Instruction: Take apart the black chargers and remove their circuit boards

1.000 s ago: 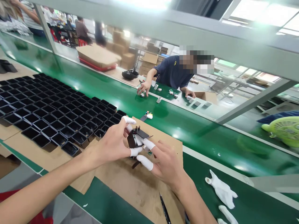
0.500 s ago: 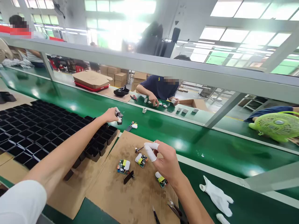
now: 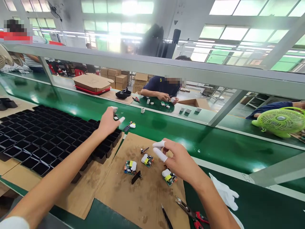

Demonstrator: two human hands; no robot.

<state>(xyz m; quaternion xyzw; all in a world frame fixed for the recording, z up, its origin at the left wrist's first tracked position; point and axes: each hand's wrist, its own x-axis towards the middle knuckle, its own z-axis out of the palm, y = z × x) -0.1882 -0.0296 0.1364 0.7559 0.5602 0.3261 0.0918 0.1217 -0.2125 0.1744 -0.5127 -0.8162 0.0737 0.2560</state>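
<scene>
My left hand [image 3: 107,122] reaches out over the green conveyor belt [image 3: 166,130] with its fingers spread. A small black part [image 3: 116,117] lies on the belt right at its fingertips. My right hand [image 3: 177,159] hovers above the cardboard sheet [image 3: 143,194]; its cot-covered thumb and forefinger are slightly apart and hold nothing. Below it lie three small circuit boards [image 3: 130,167], [image 3: 147,160], [image 3: 169,177], a black clip [image 3: 136,177] and a small metal pin [image 3: 144,149].
A black tray of square cells [image 3: 43,140] fills the left side. Another small assembly [image 3: 130,126] sits on the belt. Pliers [image 3: 190,213], tweezers [image 3: 166,218] and a white glove [image 3: 224,194] lie at the near right. A person [image 3: 162,89] works across the belt, and a green fan [image 3: 281,122] stands far right.
Both hands held the black part over the cardboard. The left hand then carried it out to the belt and has now let it go; the right hand stays above the boards.
</scene>
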